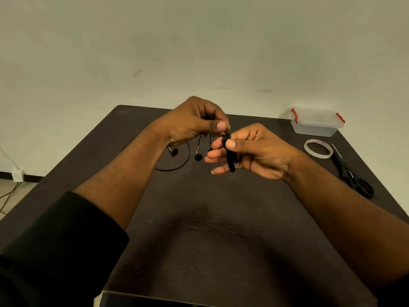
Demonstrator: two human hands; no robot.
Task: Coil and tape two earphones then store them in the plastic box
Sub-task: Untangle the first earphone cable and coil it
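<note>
A: Where is the coiled earphone held?

B: Across the right hand, pinned under its closed thumb; the coil's long axis runs down the fingers. The loose end is pinched in the left hand, just beside the coil's top, with one earbud hanging below.

A: And the plastic box?

B: Well apart, beyond the right hand, lid on, apparently empty. The tape roll lies nearer that hand.

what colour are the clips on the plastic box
Red, on the clear plastic box; seen in the head view.
</note>
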